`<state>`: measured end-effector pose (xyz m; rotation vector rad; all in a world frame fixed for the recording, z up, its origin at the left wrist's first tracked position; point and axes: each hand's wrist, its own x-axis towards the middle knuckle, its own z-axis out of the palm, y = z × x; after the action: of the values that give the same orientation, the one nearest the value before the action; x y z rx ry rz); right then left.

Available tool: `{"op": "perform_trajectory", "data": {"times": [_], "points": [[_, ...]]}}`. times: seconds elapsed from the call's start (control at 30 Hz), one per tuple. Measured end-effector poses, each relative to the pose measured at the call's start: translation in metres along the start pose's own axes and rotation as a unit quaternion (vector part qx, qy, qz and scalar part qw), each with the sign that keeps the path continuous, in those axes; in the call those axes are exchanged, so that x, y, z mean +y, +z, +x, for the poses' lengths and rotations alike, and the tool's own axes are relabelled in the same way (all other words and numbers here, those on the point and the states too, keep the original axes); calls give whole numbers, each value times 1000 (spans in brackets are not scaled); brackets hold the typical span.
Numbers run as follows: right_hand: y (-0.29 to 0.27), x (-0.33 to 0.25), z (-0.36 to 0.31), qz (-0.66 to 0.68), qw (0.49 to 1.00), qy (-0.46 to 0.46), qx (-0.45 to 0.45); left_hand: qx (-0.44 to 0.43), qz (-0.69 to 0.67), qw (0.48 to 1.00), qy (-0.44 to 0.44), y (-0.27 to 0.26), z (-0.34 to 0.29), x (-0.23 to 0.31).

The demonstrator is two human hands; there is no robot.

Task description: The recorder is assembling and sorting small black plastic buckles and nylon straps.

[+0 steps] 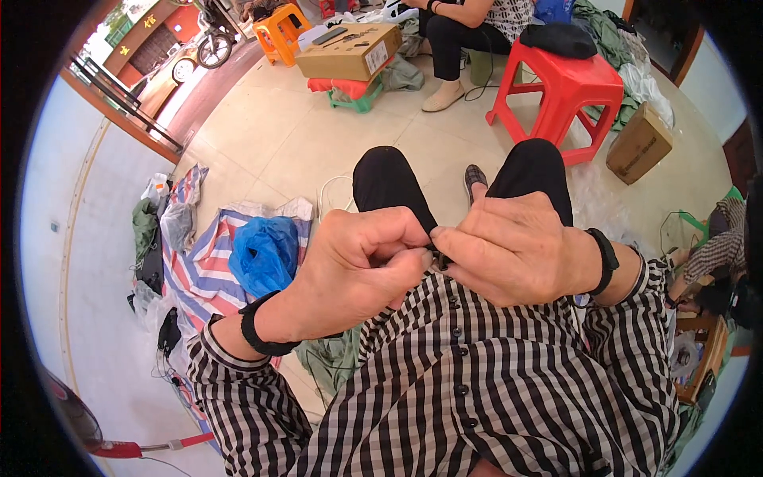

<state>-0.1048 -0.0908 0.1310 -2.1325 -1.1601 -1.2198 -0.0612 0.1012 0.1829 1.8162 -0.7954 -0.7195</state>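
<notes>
My left hand (362, 266) and my right hand (513, 246) meet in front of my lap, both closed, fingertips almost touching. Between them shows a small dark piece (440, 259), mostly covered by the fingers. Its kind is too hidden to make out. The right thumb and fingers pinch it. On the left, thumb and forefinger are pressed together at its edge; what they grip is hidden. Below the hands lies the front of my checked shirt (461, 350), and my knees (389, 179) in black trousers are just beyond.
On the floor at left lie a striped plastic sheet (199, 274) and a blue plastic bag (266, 256). Ahead stand a red stool (548, 103) and a cardboard box (350, 52) on a low stool. Another person (453, 40) sits beyond; a small carton (640, 143) is at right.
</notes>
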Motion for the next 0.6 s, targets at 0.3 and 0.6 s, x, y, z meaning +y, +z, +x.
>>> {"op": "perform_trajectory", "data": {"times": [0.3,0.6], "points": [[-13,8,-2,193,960,146,-141,118,228,934,247,7,3,-32],[-4,23,-21,225,966,122,-22,167,35,984,47,26,21,-18]]}}
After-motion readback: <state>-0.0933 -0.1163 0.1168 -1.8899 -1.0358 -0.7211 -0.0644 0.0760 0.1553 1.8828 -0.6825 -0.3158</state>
